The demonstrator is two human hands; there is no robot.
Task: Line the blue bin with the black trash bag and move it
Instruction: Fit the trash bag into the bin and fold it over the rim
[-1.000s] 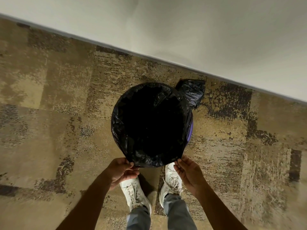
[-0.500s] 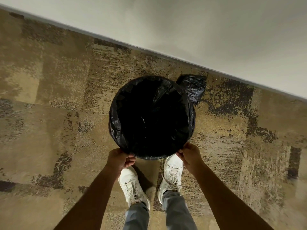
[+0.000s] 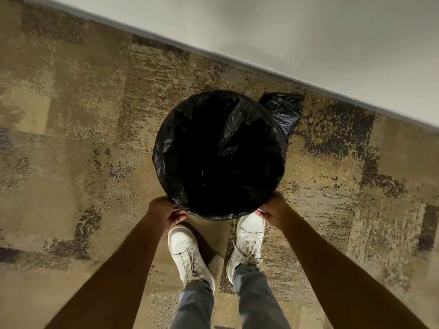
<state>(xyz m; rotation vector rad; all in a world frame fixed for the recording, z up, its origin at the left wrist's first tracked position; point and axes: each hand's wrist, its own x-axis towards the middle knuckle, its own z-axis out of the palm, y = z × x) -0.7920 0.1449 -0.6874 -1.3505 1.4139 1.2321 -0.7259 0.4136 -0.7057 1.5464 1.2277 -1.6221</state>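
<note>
A round bin stands on the carpet in front of me, wholly covered by the black trash bag (image 3: 221, 153), which lines its inside and folds over its rim. None of the bin's blue shows. A loose bunch of the bag (image 3: 282, 110) sticks out at the far right of the rim. My left hand (image 3: 164, 213) grips the near left of the bag-covered rim, fingers curled under it. My right hand (image 3: 275, 210) grips the near right of the rim the same way.
A pale wall (image 3: 308, 39) with a grey baseboard runs diagonally just beyond the bin. Patterned tan and dark carpet (image 3: 83, 138) spreads to the left and right. My two white shoes (image 3: 187, 252) stand right behind the bin.
Both hands have closed onto the near rim from loosely touching it. The blue strip seen on the bin's right side a second ago is now covered by the bag.
</note>
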